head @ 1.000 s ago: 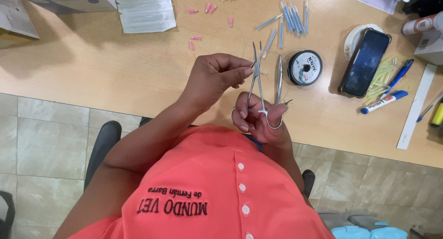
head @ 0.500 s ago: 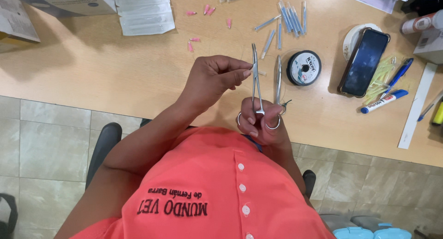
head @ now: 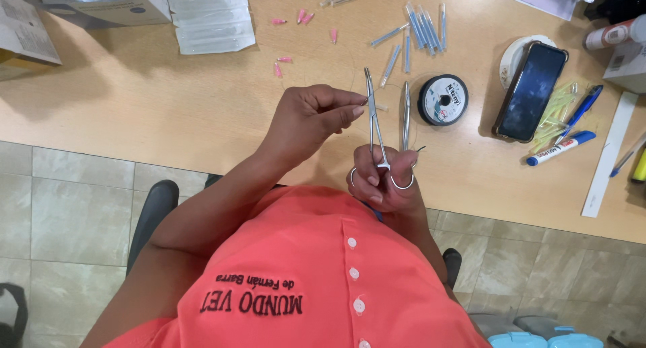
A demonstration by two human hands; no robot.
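- I am gripping a pair of slim steel forceps [head: 375,123] in my right hand [head: 383,180], fingers through the ring handles, tips pointing away over the wooden table [head: 168,106] so I can see them.
- My left hand [head: 313,116] is pinching narrowly at the forceps' tip; I cannot tell whether a thread is in the pinch.
- A second steel instrument [head: 406,116] is lying on the table just beside it, near a black spool of line [head: 442,99].
- An opened cardboard box [head: 101,2] is sitting at the far edge; its contents are hidden.
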